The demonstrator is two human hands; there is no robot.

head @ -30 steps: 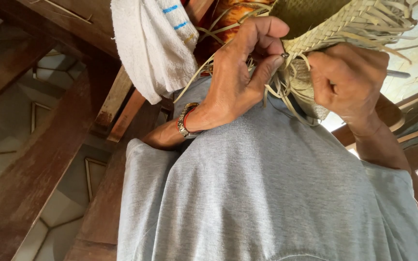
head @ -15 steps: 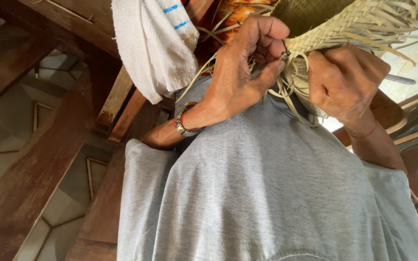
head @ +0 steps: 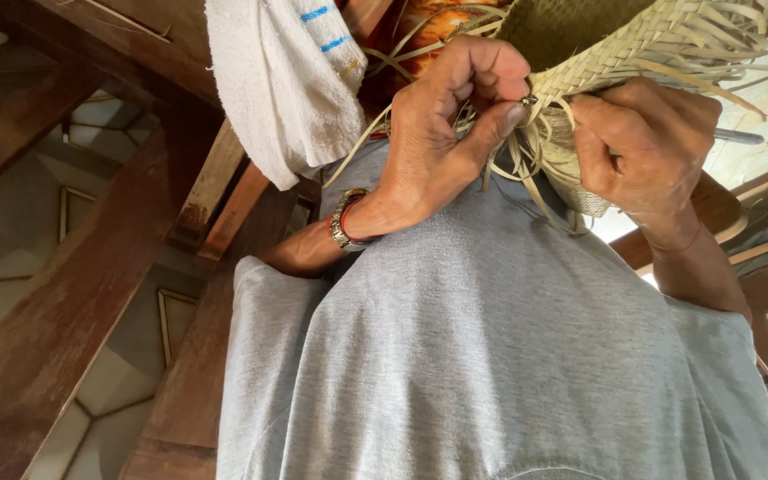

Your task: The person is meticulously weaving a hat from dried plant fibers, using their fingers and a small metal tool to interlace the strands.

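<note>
Looking down, most of what I see is my grey shirt [head: 491,356], filling the lower middle and right of the view. To its left run dark wooden beams [head: 37,347] with pale patterned floor tiles [head: 20,222] showing between them.

Next in size is the woven straw piece [head: 660,36], a plaited mat-like thing of pale flat strips, held up at the top right, above my chest. Its lower edge is unfinished, and loose strip ends [head: 535,164] hang from it in a fringe between my two hands. Nothing carries it but my hands.

A white cloth [head: 286,80] with short blue stripes hangs at the top, just left of my left hand, over a wooden rail.

My left hand [head: 442,133] is curled, thumb pressed against the forefinger, pinching the woven edge right where a small metal tip [head: 529,100] shows. My right hand [head: 642,147] is closed around the fringe side of the weave, fingers folded in; a thin metal rod [head: 740,136] pokes out past it to the right. I cannot tell whether that rod and the tip are one tool.

On my left wrist sits a metal bracelet [head: 341,220], and a thin red thread [head: 677,244] circles my right wrist.
</note>
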